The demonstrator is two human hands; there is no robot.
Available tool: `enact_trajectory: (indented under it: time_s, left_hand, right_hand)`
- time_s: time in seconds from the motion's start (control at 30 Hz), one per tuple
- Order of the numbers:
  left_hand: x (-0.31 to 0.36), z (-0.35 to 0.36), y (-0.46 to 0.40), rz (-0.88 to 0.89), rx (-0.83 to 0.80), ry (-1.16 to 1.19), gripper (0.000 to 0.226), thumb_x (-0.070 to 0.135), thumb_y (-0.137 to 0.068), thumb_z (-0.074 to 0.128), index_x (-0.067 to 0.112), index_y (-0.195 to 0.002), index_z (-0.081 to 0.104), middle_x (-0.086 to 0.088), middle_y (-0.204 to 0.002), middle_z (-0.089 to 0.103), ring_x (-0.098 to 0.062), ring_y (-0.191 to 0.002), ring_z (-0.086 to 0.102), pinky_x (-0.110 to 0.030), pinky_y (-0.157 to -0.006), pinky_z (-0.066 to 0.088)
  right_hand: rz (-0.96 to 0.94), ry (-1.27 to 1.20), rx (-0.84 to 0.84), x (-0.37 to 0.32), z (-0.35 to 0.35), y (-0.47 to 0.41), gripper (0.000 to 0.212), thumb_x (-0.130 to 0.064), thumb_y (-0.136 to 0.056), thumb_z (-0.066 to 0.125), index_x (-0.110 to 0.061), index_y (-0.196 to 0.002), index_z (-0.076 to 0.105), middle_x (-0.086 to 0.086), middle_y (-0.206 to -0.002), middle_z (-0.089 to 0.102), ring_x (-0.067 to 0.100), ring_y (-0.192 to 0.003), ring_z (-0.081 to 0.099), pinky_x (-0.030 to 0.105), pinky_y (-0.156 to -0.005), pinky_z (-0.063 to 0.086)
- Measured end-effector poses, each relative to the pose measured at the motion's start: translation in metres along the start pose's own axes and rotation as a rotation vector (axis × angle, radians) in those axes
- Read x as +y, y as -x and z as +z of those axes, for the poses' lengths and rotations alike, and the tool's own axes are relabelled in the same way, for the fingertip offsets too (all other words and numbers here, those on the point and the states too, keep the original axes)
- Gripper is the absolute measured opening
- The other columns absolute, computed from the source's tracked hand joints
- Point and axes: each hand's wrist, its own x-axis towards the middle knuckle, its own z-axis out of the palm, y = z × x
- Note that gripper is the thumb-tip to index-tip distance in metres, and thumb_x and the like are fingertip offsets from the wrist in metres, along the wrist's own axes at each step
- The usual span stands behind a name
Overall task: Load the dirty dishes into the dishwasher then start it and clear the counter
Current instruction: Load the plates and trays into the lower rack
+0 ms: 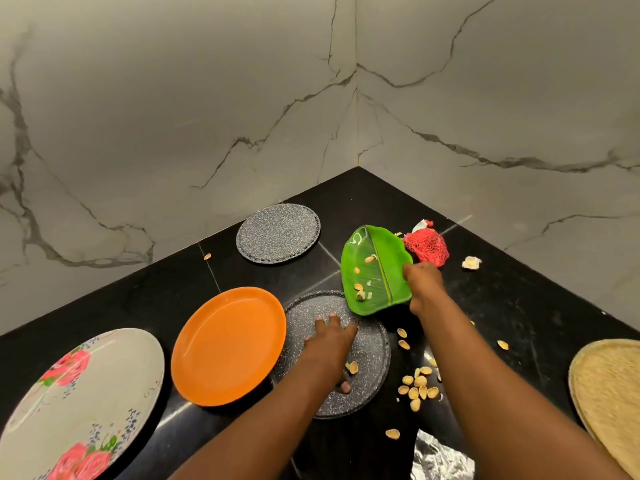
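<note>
One green leaf-shaped plate (375, 268), tilted, gripped at its 3 o'clock rim by right hand (424, 284), above black counter (519, 306). Left hand (329, 344), fingers spread flat, presses speckled grey plate (369, 355). Orange plate (228, 346) at its 9 o'clock; shells (417, 388) at 3 o'clock.

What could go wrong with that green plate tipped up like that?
The right hand holds the green leaf plate tilted, so the shell bits on it could slide off past the speckled plate onto the counter. The left hand rests on that plate and might nudge it into the orange plate.
</note>
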Motion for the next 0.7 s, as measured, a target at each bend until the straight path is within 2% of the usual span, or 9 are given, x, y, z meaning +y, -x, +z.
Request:
enact_trajectory:
  time_s: [0.03,0.1,0.2,0.27,0.3,0.4,0.47,0.57,0.7]
  left_hand:
    - [0.0,0.0,0.0,-0.005,-0.002,0.002,0.1,0.011,-0.061,0.089,0.013,-0.141,0.03,-0.021,-0.157,0.007,-0.046,-0.143,0.005,-0.058,-0.106,0.036]
    - [-0.001,0.001,-0.002,0.002,0.001,0.001,0.103,0.013,-0.061,0.089,0.014,-0.144,0.028,-0.02,-0.157,0.007,-0.046,-0.144,0.004,-0.059,-0.107,0.036]
    - [-0.005,0.003,-0.003,0.015,-0.006,0.015,0.108,0.016,-0.061,0.09,0.017,-0.146,0.025,-0.019,-0.157,0.006,-0.046,-0.144,0.002,-0.061,-0.107,0.034]
    - [-0.006,0.002,-0.004,0.021,-0.006,0.024,0.105,0.016,-0.061,0.09,0.017,-0.145,0.027,-0.018,-0.158,0.005,-0.046,-0.144,0.002,-0.061,-0.106,0.035]
    - [-0.006,0.002,-0.003,0.023,-0.002,0.033,0.099,0.016,-0.062,0.09,0.017,-0.142,0.031,-0.019,-0.157,0.006,-0.046,-0.144,0.003,-0.061,-0.105,0.036]
    - [-0.008,0.004,-0.002,0.039,0.009,0.018,0.092,0.017,-0.063,0.089,0.015,-0.137,0.035,-0.02,-0.155,0.009,-0.046,-0.143,0.007,-0.06,-0.103,0.039]
    - [-0.009,0.004,-0.002,0.048,0.018,-0.001,0.093,0.019,-0.063,0.089,0.014,-0.138,0.034,-0.02,-0.153,0.013,-0.045,-0.141,0.012,-0.06,-0.101,0.041]
    - [-0.008,0.004,-0.001,0.061,0.026,-0.029,0.092,0.023,-0.065,0.088,0.015,-0.138,0.033,-0.018,-0.149,0.019,-0.042,-0.137,0.019,-0.058,-0.098,0.044]
    - [-0.006,0.006,0.009,0.083,0.089,-0.109,0.081,0.027,-0.07,0.084,0.012,-0.133,0.037,-0.017,-0.141,0.031,-0.036,-0.129,0.033,-0.053,-0.096,0.046]
  right_hand:
    - [0.007,-0.019,-0.049,-0.01,-0.002,0.02,0.005,-0.006,-0.073,0.055,-0.011,-0.074,0.054,0.018,-0.077,0.059,0.026,-0.064,0.058,0.038,-0.06,0.05]
    - [0.057,-0.043,-0.114,-0.015,-0.006,0.038,0.02,0.012,-0.082,0.053,-0.006,-0.073,0.052,0.017,-0.077,0.058,0.026,-0.061,0.056,0.039,-0.06,0.05]
    - [0.074,0.001,-0.06,-0.011,-0.006,0.048,0.028,0.016,-0.077,0.065,-0.006,-0.069,0.051,0.018,-0.086,0.063,0.029,-0.067,0.06,0.049,-0.069,0.054]
    - [-0.035,0.197,0.083,-0.014,-0.007,0.056,0.02,0.006,-0.076,0.07,-0.008,-0.078,0.057,0.017,-0.098,0.066,0.031,-0.081,0.064,0.047,-0.078,0.056]
    - [-0.096,0.3,0.153,-0.018,-0.009,0.062,0.017,0.002,-0.079,0.065,-0.009,-0.088,0.058,0.016,-0.1,0.065,0.032,-0.085,0.063,0.043,-0.077,0.056]
    - [-0.318,0.54,0.272,-0.03,-0.022,0.091,0.031,0.002,-0.088,0.046,-0.014,-0.114,0.047,0.015,-0.095,0.055,0.032,-0.082,0.054,0.035,-0.066,0.042]
    - [-0.51,0.672,0.359,-0.035,-0.035,0.109,0.039,0.004,-0.09,0.043,-0.013,-0.125,0.046,0.017,-0.097,0.059,0.036,-0.085,0.057,0.035,-0.066,0.039]
    - [-0.735,0.813,0.486,-0.029,-0.054,0.129,0.029,-0.001,-0.093,0.045,-0.01,-0.12,0.054,0.016,-0.099,0.064,0.037,-0.085,0.061,0.034,-0.063,0.038]
    - [-0.822,0.813,0.607,-0.01,-0.081,0.162,0.028,0.002,-0.091,0.051,-0.009,-0.117,0.054,0.016,-0.089,0.064,0.033,-0.071,0.058,0.031,-0.057,0.035]
